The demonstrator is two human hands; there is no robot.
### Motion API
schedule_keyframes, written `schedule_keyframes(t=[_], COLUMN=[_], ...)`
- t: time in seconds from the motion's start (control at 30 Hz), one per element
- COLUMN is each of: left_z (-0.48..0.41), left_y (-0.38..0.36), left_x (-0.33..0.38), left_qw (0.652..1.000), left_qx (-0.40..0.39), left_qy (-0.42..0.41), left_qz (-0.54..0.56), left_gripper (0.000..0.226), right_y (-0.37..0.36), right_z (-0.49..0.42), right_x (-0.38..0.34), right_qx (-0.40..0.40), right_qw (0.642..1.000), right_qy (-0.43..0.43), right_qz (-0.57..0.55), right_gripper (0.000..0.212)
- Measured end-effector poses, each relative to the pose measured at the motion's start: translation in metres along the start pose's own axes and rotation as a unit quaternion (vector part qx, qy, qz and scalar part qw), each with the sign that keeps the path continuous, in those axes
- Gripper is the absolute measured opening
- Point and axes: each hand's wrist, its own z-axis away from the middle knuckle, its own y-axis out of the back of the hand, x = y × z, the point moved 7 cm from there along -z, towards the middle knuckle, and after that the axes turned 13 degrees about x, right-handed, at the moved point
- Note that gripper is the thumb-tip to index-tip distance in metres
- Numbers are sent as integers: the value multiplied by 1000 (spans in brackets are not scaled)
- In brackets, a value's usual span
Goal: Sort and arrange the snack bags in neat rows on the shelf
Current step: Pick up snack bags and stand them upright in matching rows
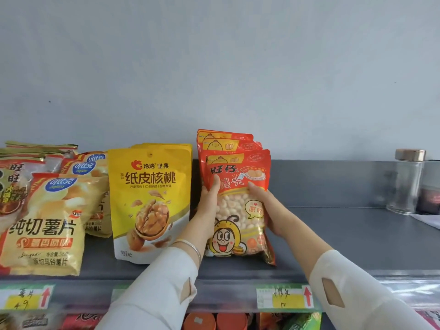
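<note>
A red snack bag (238, 210) with a cartoon bee stands upright at the front of a row of like red bags (226, 139) on the grey shelf (345, 234). My left hand (209, 206) grips its left edge, thumb on the front. My right hand (269, 208) grips its right edge, thumb on the front too. Left of it stands a row of yellow walnut bags (150, 203). Further left are yellow potato chip bags (45, 222) and red and gold bags (14, 186) at the far left.
A glass jar with a copper lid (407, 182) stands at the shelf's right end beside a dark packet (431, 198). Price labels (285, 297) line the shelf's front edge. More goods (214, 321) show on the shelf below. A pale wall rises behind.
</note>
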Motion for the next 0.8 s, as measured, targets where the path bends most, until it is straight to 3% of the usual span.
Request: schedule_keyframes(t=[0.17, 0.33, 0.47, 0.7, 0.8], left_z=[-5, -7, -8, -10, -8], left_y=[-3, -10, -22, -18, -14], left_x=[-1, -10, -15, -14, -3], left_qw=[999, 999, 998, 997, 994], left_qx=[-8, -38, -41, -33, -11], left_qy=[-33, -26, -39, -65, -104], left_qz=[-10, 9, 21, -6, -25], left_gripper=[70, 87, 67, 78, 65], right_y=[6, 22, 28, 26, 26], right_z=[-13, -20, -21, -15, -13], right_x=[5, 4, 6, 3, 0], right_qx=[-15, -4, 8, 28, 40], right_qw=[1000, 999, 999, 999, 999], right_qy=[-11, -16, -15, 9, 26], right_qz=[-24, -38, -48, -32, -22], right_gripper=[58, 50, 45, 40, 43])
